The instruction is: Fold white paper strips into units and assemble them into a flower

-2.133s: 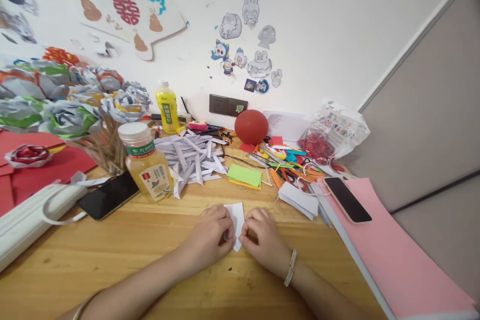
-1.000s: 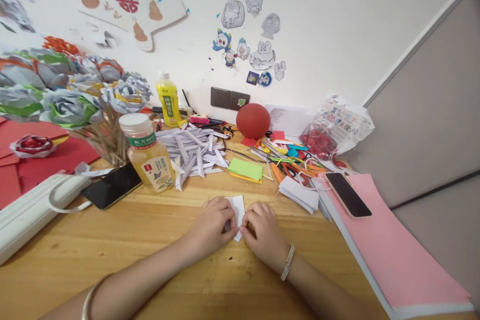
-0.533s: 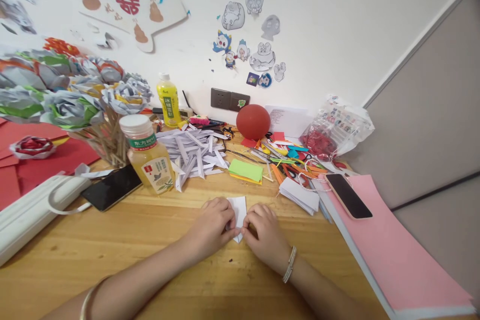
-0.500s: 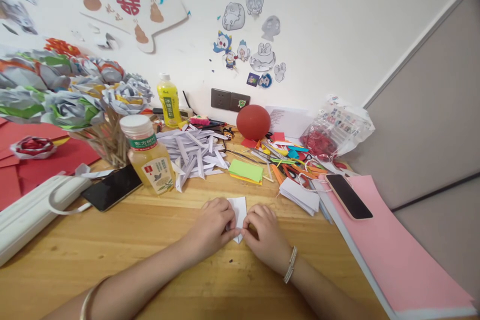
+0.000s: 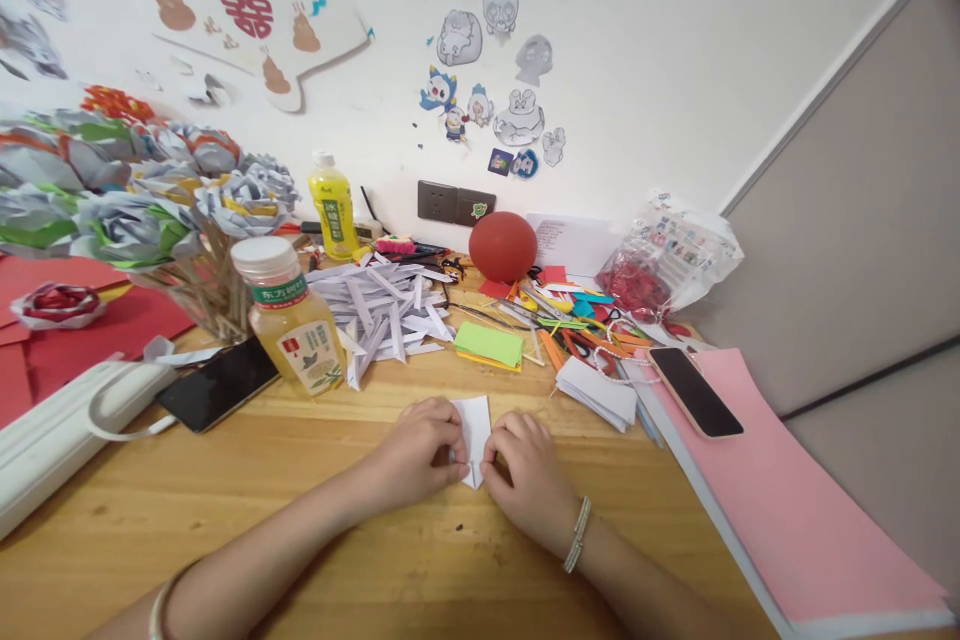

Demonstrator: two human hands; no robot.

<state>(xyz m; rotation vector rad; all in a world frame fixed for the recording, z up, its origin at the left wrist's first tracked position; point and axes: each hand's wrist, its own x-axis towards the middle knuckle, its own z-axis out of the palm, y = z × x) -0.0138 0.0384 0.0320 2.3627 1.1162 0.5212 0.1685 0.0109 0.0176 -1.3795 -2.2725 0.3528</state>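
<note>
A small piece of white paper (image 5: 474,425) lies on the wooden table, its near end folded to a point. My left hand (image 5: 426,448) pinches its left edge between thumb and fingers. On the opposite edge, the curled fingertips of my right hand (image 5: 523,465) grip the paper low down, near the folded corner. Beyond it lies a stack of green and orange paper slips (image 5: 489,346). A pile of folded white paper strips (image 5: 390,310) spreads behind my left hand, and a stack of white paper (image 5: 598,393) sits past my right hand.
Left are a tea bottle (image 5: 289,320), a black phone (image 5: 217,385), a white power strip (image 5: 75,440) and paper flowers (image 5: 142,220) on sticks. A red balloon (image 5: 502,247) rests near the wall. Pink paper (image 5: 810,500) with another phone (image 5: 696,392) lies right.
My left thumb has slid left, away from my right fingertips, uncovering more of the paper's folded point. The camera view has shifted slightly.
</note>
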